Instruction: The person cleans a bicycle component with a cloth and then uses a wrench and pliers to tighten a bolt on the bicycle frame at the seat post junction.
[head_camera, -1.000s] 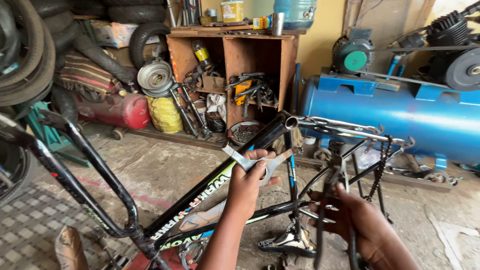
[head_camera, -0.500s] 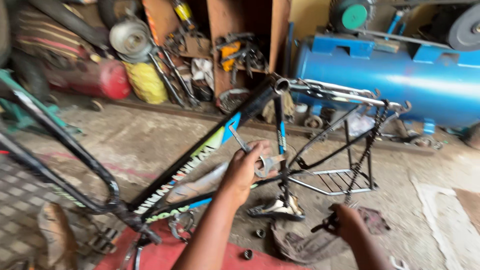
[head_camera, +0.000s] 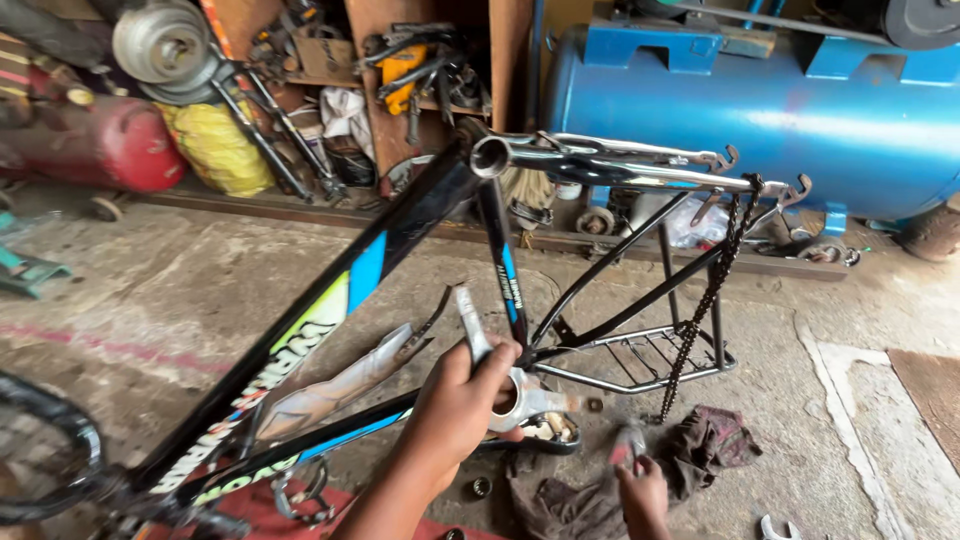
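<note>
1. Left hand (head_camera: 462, 410) closed around the silver crank arm (head_camera: 470, 325) at the bottom bracket (head_camera: 520, 395) of the upturned bicycle frame (head_camera: 330, 310), fingers wrapped tight over the metal.
2. Right hand (head_camera: 640, 490) low on the concrete floor (head_camera: 200, 290), pinching a small reddish part (head_camera: 625, 450) just beside a dark rag (head_camera: 700, 450); kind of part too blurred to tell.
3. Crank arm angled up and left from the left hand, touching it; well apart from the right hand.
4. Chain (head_camera: 705, 300) hanging from the raised rear dropouts, between frame and rag.
5. Silver rear rack (head_camera: 640, 360) behind the bottom bracket.
6. Blue compressor tank (head_camera: 760, 120) and red tank (head_camera: 100, 145) along the back, wooden shelf (head_camera: 400, 50) of tools between them.
</note>
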